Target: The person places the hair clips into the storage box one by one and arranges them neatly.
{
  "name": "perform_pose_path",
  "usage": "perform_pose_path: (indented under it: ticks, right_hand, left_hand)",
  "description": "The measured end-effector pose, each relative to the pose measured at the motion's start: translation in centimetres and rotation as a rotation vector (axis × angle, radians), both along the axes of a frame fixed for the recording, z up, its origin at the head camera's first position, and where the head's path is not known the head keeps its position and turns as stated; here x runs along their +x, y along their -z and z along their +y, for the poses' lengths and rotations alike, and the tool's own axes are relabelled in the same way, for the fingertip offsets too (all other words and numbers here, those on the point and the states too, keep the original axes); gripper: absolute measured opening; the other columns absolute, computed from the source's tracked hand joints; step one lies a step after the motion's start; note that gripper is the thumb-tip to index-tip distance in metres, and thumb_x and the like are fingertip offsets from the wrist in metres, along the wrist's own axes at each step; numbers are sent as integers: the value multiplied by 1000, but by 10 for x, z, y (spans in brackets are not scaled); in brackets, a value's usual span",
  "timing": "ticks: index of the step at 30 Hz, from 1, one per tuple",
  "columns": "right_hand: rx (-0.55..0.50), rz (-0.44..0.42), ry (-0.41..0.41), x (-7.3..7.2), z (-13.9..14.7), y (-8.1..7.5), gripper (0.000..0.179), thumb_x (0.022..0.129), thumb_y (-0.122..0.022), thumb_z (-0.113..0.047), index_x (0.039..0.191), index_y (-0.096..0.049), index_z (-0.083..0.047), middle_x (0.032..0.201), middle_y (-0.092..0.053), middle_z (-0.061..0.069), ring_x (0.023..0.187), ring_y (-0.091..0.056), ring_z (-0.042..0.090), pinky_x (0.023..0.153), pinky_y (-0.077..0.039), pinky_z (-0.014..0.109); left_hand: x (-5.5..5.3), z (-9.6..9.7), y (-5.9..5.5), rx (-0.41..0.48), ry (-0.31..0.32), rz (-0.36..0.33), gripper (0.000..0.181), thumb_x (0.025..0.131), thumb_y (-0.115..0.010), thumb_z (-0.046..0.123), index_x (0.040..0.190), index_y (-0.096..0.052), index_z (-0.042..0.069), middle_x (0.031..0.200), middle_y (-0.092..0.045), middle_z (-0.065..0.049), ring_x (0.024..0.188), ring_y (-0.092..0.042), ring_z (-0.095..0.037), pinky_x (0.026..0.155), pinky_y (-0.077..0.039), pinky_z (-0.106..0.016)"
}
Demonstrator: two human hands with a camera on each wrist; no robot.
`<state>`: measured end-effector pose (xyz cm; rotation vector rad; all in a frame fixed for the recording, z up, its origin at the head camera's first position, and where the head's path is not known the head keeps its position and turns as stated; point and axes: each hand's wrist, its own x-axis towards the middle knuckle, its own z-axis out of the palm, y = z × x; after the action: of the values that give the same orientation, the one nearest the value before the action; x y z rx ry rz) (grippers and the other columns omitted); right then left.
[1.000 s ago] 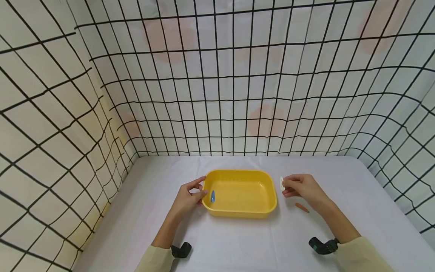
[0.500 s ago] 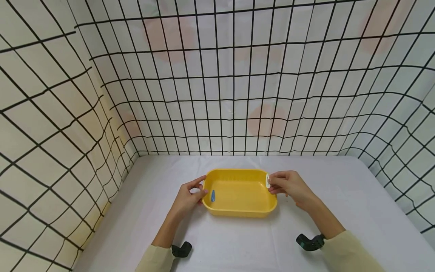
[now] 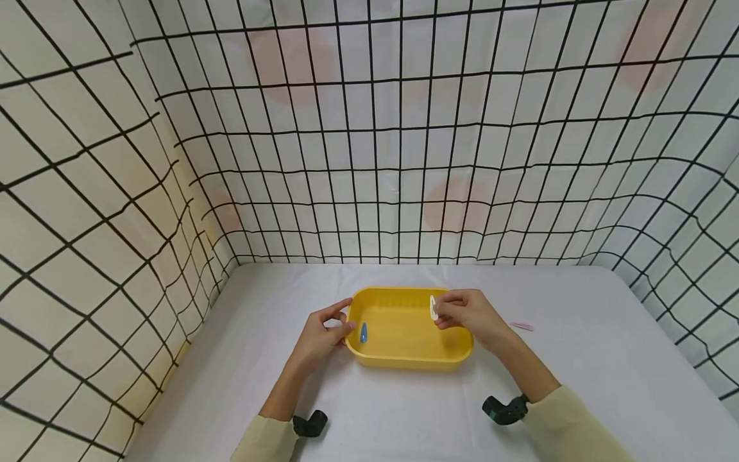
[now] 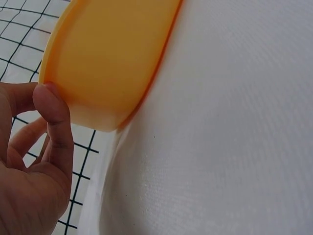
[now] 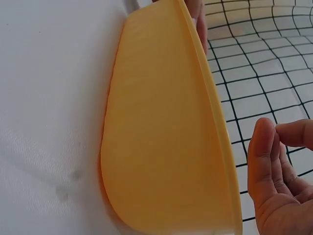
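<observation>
A yellow plastic tray (image 3: 404,363) sits on the white-covered table. My left hand (image 3: 317,333) pinches its left rim between thumb and fingers; the left wrist view shows the thumb (image 4: 51,105) against the rim. Inside the tray, at the left end, lies a small blue teardrop-shaped hair clip (image 3: 364,332). Over the tray's right half, my right hand (image 3: 470,316) pinches a slim white hair clip (image 3: 433,308) at its fingertips, held upright. In the right wrist view that hand (image 5: 279,181) shows beyond the tray's side wall, the clip hidden behind its fingers.
A thin pink piece (image 3: 522,326) lies on the table (image 3: 589,359) to the right of my right forearm. Black-lined white cloth walls (image 3: 398,160) rise behind the table and at both sides. Each wrist wears a black camera (image 3: 505,410).
My right hand has carried the white clip leftward from beside the tray to over it. The pink piece has come into view; the orange piece is now hidden. The left hand stays put.
</observation>
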<state>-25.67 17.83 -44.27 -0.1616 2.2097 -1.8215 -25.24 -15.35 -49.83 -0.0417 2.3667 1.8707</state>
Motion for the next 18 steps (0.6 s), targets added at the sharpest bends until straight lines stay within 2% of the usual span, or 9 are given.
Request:
perform_pose_path:
  ticks: [8, 14, 18]
  right_hand:
    - [-23, -4, -26, -6, -16, 6, 28, 99, -66, -10, 114, -65, 13, 88, -74, 8, 75, -72, 14, 77, -64, 30]
    - [-49, -17, -50, -9, -32, 10, 30, 96, -67, -8, 116, -63, 14, 87, -75, 9, 75, -72, 16, 75, -64, 29]
    - [-57, -62, -23, -12, -45, 16, 26, 95, -69, -8, 112, -65, 11, 85, -74, 10, 74, -73, 18, 74, -64, 31]
  left_hand:
    - [1, 1, -2, -2, -8, -6, 54, 90, -78, 12, 141, -65, 27, 106, -58, -9, 56, -57, -15, 58, -57, -21]
    - [1, 0, -3, -9, -6, -3, 54, 91, -78, 12, 141, -65, 27, 106, -57, -9, 56, -57, -14, 57, -57, -21]
    - [1, 1, -2, -17, -3, 1, 53, 91, -78, 12, 141, -65, 26, 105, -58, -9, 56, -56, -14, 58, -57, -22]
